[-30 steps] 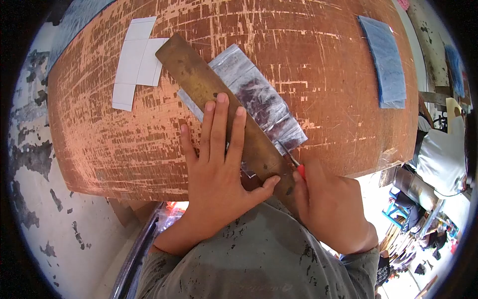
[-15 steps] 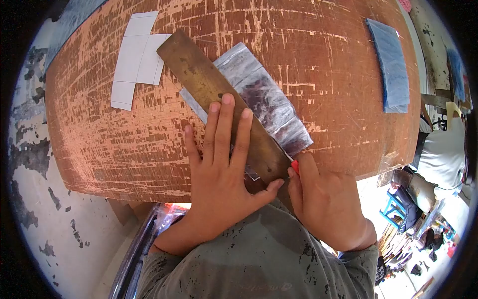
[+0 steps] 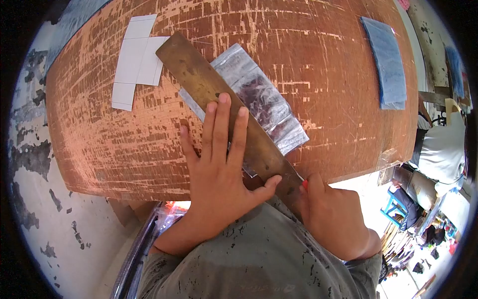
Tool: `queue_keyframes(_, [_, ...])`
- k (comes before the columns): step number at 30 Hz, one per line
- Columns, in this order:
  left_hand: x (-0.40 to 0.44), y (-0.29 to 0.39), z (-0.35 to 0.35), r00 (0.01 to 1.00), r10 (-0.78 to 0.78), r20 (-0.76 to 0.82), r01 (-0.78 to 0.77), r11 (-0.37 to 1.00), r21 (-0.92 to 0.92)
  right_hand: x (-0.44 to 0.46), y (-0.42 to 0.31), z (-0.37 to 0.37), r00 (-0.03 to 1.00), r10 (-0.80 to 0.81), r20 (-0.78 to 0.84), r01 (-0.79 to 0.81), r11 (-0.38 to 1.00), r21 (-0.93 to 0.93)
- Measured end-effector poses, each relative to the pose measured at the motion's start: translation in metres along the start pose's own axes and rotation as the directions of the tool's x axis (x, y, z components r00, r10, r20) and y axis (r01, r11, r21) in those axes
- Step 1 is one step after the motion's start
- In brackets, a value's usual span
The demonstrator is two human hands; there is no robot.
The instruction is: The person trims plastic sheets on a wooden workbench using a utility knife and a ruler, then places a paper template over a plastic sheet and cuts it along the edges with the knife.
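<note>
Left hand (image 3: pixel 214 184), fingers spread, presses the bar (image 3: pixel 196 74); right hand (image 3: pixel 336 217) grips a knife (image 3: pixel 305 184) beside it; uneven pressure could skid the bar.

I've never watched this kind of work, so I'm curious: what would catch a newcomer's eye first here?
Probably the long brown bar, slanting across a shiny sheet mid-board, with the left hand spread over it. Then the right hand, gripping a small red tool beside the bar's near end. White paper lies upper left on the scratched board.
</note>
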State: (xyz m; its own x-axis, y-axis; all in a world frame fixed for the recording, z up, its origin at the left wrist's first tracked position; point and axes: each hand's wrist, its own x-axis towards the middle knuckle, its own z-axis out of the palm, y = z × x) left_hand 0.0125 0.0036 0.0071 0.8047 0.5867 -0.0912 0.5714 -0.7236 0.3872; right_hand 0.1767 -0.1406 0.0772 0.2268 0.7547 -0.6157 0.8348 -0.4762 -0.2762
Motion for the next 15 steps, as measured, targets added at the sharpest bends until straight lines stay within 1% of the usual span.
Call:
queue_keyframes(3, [0.000,-0.001,0.001,1.000,0.013,-0.009,-0.013,1.000,0.006,-0.002,0.005,0.006,0.999,-0.023,-0.026,0.023,1.000,0.012])
queue_keyframes(7, [0.000,-0.002,0.003,1.000,0.016,-0.020,-0.015,1.000,0.022,-0.004,0.003,-0.012,0.999,-0.018,-0.034,0.017,1.000,-0.013])
queue_keyframes(9, [-0.001,-0.002,0.003,1.000,0.022,-0.021,-0.022,1.000,0.015,-0.001,-0.002,-0.015,0.988,-0.028,-0.153,0.034,0.999,0.038])
queue_keyframes(10, [-0.001,-0.002,0.003,1.000,0.021,-0.020,-0.021,1.000,0.016,0.004,-0.004,-0.011,0.988,-0.028,-0.153,0.035,0.999,0.039])
queue_keyframes(12, [0.000,-0.001,0.003,1.000,0.015,-0.024,-0.014,1.000,0.015,0.018,-0.006,0.000,0.957,-0.109,-0.270,0.123,0.992,0.036])
queue_keyframes(15, [0.000,-0.002,0.004,0.999,0.016,-0.031,-0.016,1.000,0.004,0.029,-0.011,0.000,0.949,-0.113,-0.295,0.135,0.989,0.055])
